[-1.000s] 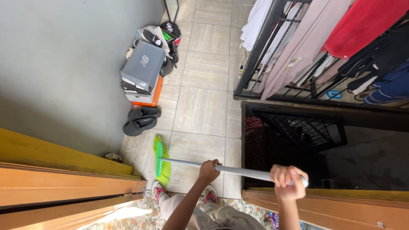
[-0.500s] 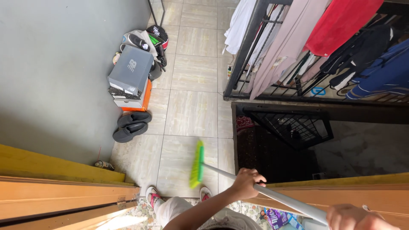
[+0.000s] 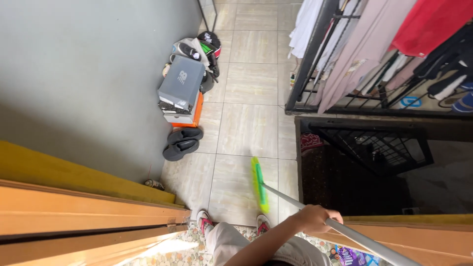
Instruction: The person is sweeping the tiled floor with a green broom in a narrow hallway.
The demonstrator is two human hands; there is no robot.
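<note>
- The left hand [image 3: 318,218] is wrapped around the broom handle [image 3: 345,231], fist closed partway along it.
- The right hand is out of view past the lower right edge, so I cannot tell its grip.
- The broom head [image 3: 259,184] sits on the tiled floor [image 3: 246,123], green with yellow-green bristles, just ahead of the person's shoes [image 3: 204,219] and close to the dark stairwell [image 3: 340,177].
- The handle looks like a thin grey metal tube: probably light, stiff and rather smooth, so a full closed grip suits it better than fingertips.
- The bristles look soft and springy; they should bend under light pressure.
- With the head far from the fist, a second hold higher up the handle would likely steady it.
- Nearby: stacked boxes [image 3: 181,93] and black slippers [image 3: 181,143] by the grey wall [image 3: 88,74], clothes [image 3: 374,39] on a railing [image 3: 315,59].
</note>
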